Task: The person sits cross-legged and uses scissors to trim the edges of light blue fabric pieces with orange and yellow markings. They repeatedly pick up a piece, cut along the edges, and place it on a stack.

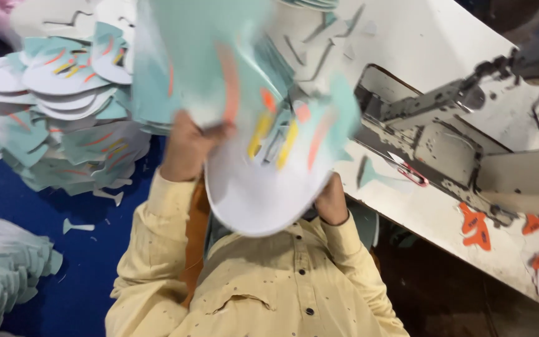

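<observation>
Both my hands hold up a stack of flat white and teal cut pieces (263, 187) with orange and yellow stripes, blurred by motion, close to the camera. My left hand (185, 150) grips the stack's left edge, thumb on the front. Only the knuckles of my right hand (332, 201) show, behind the lower right edge. My yellow shirt sleeves (157, 237) reach up from below.
A big pile of matching cut pieces (63, 118) lies at the left on a blue surface (88, 274), with another stack (1, 268) at the lower left. A grey sewing machine (444, 143) stands on a white table (419, 43) at the right, with orange scraps (476, 228) beside it.
</observation>
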